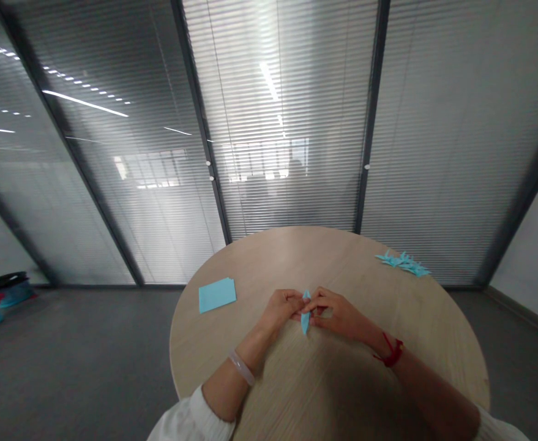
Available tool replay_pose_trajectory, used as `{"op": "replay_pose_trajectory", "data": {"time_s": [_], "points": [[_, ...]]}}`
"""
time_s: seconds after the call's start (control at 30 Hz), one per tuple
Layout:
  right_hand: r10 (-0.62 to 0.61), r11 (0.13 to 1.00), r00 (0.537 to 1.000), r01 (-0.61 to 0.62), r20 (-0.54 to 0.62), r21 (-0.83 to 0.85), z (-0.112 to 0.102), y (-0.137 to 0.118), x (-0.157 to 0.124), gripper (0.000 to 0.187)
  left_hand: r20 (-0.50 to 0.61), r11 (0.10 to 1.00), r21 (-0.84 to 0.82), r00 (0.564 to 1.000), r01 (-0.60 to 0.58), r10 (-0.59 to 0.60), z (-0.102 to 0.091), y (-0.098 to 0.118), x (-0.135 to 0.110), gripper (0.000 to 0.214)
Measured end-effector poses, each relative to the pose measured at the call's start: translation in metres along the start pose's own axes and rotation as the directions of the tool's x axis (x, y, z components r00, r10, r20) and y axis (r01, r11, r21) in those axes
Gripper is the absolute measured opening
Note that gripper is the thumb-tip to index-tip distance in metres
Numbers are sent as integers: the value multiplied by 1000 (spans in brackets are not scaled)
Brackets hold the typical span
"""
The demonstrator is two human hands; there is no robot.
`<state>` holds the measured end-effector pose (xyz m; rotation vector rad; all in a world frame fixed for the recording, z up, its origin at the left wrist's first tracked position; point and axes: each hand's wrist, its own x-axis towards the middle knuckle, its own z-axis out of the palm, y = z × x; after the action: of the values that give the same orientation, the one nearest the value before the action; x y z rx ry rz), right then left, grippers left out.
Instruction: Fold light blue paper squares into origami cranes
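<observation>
A narrow piece of folded blue paper (305,322) stands between my two hands, over the middle of the round wooden table. My left hand (285,305) has its fingers closed on the paper's left side. From the right, my right hand (335,311) pinches the same folded paper with thumb and fingers. The paper comes to a point at its lower end, and its middle is partly hidden by my fingertips.
Flat blue paper sheets (216,296) lie on the table (269,257) at left. A heap of folded blue paper pieces (403,263) sits near the far right edge. Glass panels with blinds (287,202) stand behind the table. Containers (9,288) are on the floor at far left.
</observation>
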<state>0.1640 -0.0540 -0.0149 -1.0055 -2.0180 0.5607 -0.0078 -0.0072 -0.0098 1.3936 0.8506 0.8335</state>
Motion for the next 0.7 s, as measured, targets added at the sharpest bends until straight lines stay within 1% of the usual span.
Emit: {"op": "replay_pose_trajectory", "data": {"time_s": [0.2, 0.33, 0.57, 0.7], "points": [[-27, 998, 998, 24, -54, -57, 3, 3, 1, 14, 14, 999, -35, 999, 29, -29, 1, 3, 0, 28], [-8, 998, 997, 4, -73, -64, 5, 1, 3, 13, 9, 998, -61, 999, 33, -32, 1, 1, 1, 24], [23, 1000, 996, -22, -89, 12, 5, 5, 3, 10, 45, 987, -133, 995, 89, -84, -1, -4, 3, 24], [34, 996, 995, -26, -92, 88, 3, 10, 3, 16, 90, 987, -127, 992, 101, -89, 0, -2, 2, 27]]}}
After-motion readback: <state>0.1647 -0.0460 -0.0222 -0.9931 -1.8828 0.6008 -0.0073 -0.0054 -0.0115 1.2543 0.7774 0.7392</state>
